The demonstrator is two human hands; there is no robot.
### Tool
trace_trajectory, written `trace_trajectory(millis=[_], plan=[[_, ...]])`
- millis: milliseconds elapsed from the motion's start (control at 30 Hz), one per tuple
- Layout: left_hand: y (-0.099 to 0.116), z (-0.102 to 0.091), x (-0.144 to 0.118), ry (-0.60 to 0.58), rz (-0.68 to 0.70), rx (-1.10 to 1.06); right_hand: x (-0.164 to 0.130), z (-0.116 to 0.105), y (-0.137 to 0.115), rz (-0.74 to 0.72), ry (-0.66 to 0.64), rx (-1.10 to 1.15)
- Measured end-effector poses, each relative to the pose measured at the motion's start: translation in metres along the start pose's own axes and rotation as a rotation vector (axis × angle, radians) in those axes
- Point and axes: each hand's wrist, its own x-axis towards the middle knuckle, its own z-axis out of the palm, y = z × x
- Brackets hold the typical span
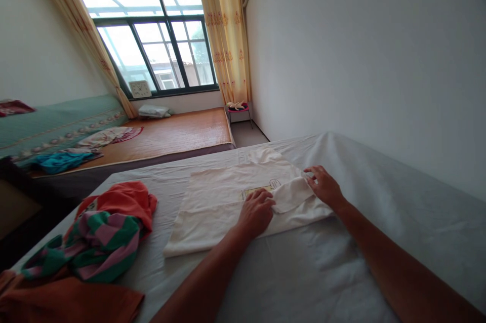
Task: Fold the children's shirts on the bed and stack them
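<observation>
A white T-shirt (212, 186) with a small printed picture lies spread on the grey-white sheet, its near side folded over and a sleeve turned back across it. My left hand (256, 211) rests on the folded part beside the print, fingers slightly bent and lying on the cloth. At the right end of the shirt, my right hand (324, 186) has thumb and fingers at the edge of the turned-back sleeve and appears to pinch the fabric. The underside of both hands is hidden.
A heap of clothes, with an orange-red garment (127, 199) and a green and pink one (106, 242), lies left on the sheet (288, 282). Beyond stands a bed with a brown mat (182, 130). A white wall (364, 59) bounds the right; a small stool (239, 109) stands by the curtain.
</observation>
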Motion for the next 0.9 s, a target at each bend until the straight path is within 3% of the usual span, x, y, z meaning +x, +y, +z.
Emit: trace_trajectory(millis=[100, 167, 233, 300, 367, 467, 533, 600, 900], plan=[[0.003, 0.000, -0.001, -0.013, 0.030, -0.011, 0.002, 0.013, -0.003, -0.037, -0.039, -0.072], [0.005, 0.001, -0.002, -0.040, 0.020, -0.015, 0.004, 0.019, -0.005, 0.009, -0.105, -0.120], [0.005, 0.001, -0.003, -0.054, -0.010, -0.030, 0.005, 0.018, -0.008, 0.063, -0.083, -0.145], [0.005, 0.001, -0.003, -0.039, -0.051, -0.079, 0.005, 0.010, -0.017, 0.084, 0.015, -0.072], [0.003, 0.001, -0.001, 0.022, -0.130, -0.203, 0.002, 0.000, -0.033, 0.078, 0.009, 0.176], [0.002, 0.000, 0.003, 0.136, -0.295, -0.590, -0.010, -0.008, -0.065, 0.076, -0.329, 0.652], [0.001, 0.000, 0.005, 0.146, -0.341, -0.863, -0.020, -0.006, -0.083, 0.100, -0.542, 0.850], [0.002, 0.002, 0.005, 0.117, -0.338, -1.012, -0.029, -0.002, -0.093, 0.136, -0.671, 0.963], [0.002, -0.001, 0.003, -0.004, -0.328, -1.011, -0.036, 0.004, -0.084, 0.400, -1.030, 1.214]])
